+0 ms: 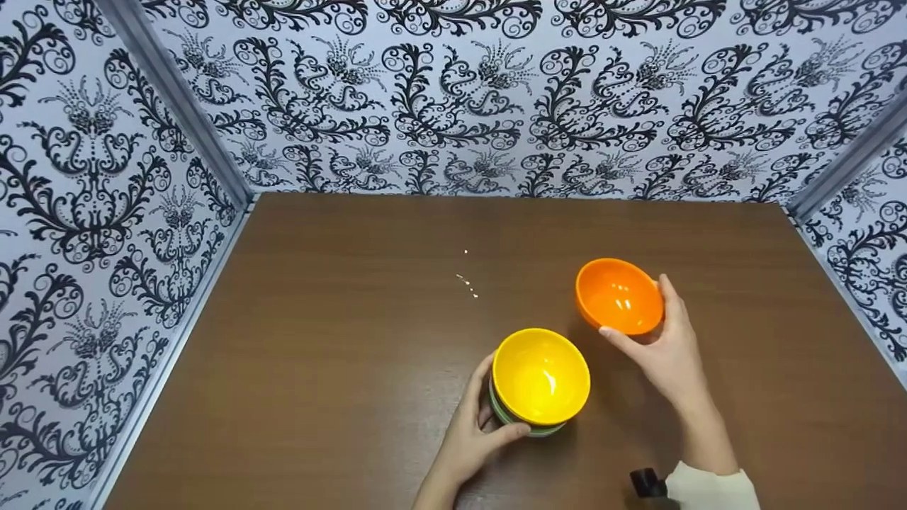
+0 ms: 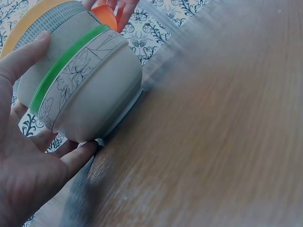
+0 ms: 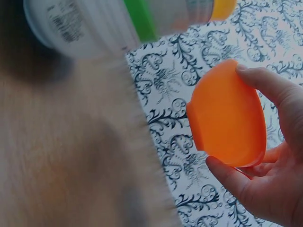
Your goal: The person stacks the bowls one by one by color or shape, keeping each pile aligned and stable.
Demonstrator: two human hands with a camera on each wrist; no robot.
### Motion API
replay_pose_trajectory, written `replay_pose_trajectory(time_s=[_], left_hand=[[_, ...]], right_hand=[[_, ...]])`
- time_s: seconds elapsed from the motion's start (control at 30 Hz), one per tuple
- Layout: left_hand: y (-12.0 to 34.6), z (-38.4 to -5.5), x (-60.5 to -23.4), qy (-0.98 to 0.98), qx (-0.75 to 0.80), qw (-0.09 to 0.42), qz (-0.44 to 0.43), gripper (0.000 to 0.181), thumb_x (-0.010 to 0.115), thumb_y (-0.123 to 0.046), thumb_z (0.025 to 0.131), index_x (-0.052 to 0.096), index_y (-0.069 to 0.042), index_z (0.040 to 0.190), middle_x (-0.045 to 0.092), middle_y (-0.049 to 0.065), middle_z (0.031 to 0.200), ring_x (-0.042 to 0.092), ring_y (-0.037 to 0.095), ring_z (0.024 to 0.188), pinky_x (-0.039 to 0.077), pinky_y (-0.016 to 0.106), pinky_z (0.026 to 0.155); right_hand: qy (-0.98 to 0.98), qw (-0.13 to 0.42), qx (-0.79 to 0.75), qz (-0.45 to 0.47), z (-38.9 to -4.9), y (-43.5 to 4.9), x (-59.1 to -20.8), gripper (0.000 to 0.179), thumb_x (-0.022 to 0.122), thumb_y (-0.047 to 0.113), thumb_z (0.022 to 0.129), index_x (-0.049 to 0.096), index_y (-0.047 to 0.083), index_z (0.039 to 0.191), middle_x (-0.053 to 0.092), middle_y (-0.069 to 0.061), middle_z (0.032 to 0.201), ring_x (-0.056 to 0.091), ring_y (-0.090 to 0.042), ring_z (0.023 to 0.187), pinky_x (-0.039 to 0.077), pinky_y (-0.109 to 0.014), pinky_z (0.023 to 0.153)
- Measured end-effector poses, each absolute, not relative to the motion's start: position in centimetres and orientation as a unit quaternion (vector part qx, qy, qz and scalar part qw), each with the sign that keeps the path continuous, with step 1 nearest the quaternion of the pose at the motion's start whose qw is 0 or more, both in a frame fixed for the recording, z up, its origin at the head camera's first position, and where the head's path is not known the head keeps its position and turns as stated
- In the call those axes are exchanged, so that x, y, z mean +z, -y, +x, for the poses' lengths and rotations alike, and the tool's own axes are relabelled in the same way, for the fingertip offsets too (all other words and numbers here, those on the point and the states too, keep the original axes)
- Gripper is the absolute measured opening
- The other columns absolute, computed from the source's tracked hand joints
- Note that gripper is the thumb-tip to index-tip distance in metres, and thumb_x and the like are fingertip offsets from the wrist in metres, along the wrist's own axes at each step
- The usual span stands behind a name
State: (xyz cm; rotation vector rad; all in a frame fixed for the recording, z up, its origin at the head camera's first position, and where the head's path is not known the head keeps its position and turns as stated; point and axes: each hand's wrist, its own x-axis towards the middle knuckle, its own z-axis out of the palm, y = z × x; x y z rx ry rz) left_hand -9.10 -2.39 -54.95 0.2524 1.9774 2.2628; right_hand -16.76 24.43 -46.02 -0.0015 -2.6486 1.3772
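Note:
A bowl with a glossy yellow inside (image 1: pixel 541 377) sits in a green-rimmed bowl (image 2: pixel 90 90) on the table. The lower bowl's pale outside carries a line-drawn flower; the upper one has a patterned band under its rim. My left hand (image 1: pixel 469 433) grips this stack from the left, its thumb against the upper bowl's side. Up and to the right, my right hand (image 1: pixel 674 347) holds a small orange bowl (image 1: pixel 618 297) by its side, above the table. The orange bowl tilts, its inside facing the head camera, with a gap between it and the stack.
The brown wooden table (image 1: pixel 319 333) shows small bright light spots near its middle. Walls (image 1: pixel 460 106) with a black-and-white scroll pattern stand at the back and both sides. A black object (image 1: pixel 646 483) sits by the cream right sleeve (image 1: pixel 712 487).

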Motion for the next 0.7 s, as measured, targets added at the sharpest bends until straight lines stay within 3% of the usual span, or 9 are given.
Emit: replay_pose_trajectory(time_s=[0.1, 0.3, 0.7], left_hand=[[2.4, -9.1, -55.0, -0.655, 0.748, 0.060, 0.087, 0.093, 0.082, -0.026, 0.084, 0.024, -0.030, 0.157, 0.025, 0.004, 0.165, 0.027, 0.027, 0.152, 0.038, 0.029, 0.117], [2.4, -9.1, -55.0, -0.651, 0.752, 0.063, 0.080, 0.097, 0.083, -0.025, 0.083, 0.022, -0.022, 0.159, 0.025, 0.004, 0.165, 0.028, 0.027, 0.152, 0.038, 0.028, 0.116], [2.3, -9.0, -54.9, -0.653, 0.751, 0.064, 0.071, 0.096, 0.083, -0.024, 0.082, 0.025, -0.029, 0.157, 0.026, 0.004, 0.165, 0.028, 0.026, 0.152, 0.038, 0.029, 0.117]], right_hand=[[0.882, 0.078, 0.466, 0.008, -16.4, -24.3, -45.4, 0.111, 0.081, 0.035, 0.083, 0.006, 0.015, 0.162, 0.024, -0.016, 0.163, 0.038, -0.039, 0.142, 0.042, -0.043, 0.106], [0.870, 0.067, 0.489, 0.019, -15.8, -23.9, -44.5, 0.110, 0.082, 0.031, 0.083, 0.005, 0.019, 0.162, 0.022, -0.013, 0.165, 0.037, -0.037, 0.143, 0.042, -0.022, 0.099], [0.858, 0.049, 0.510, 0.043, -14.6, -23.2, -43.1, 0.110, 0.082, 0.024, 0.083, 0.006, 0.021, 0.162, 0.024, -0.013, 0.164, 0.038, -0.037, 0.142, 0.043, -0.010, 0.095]])
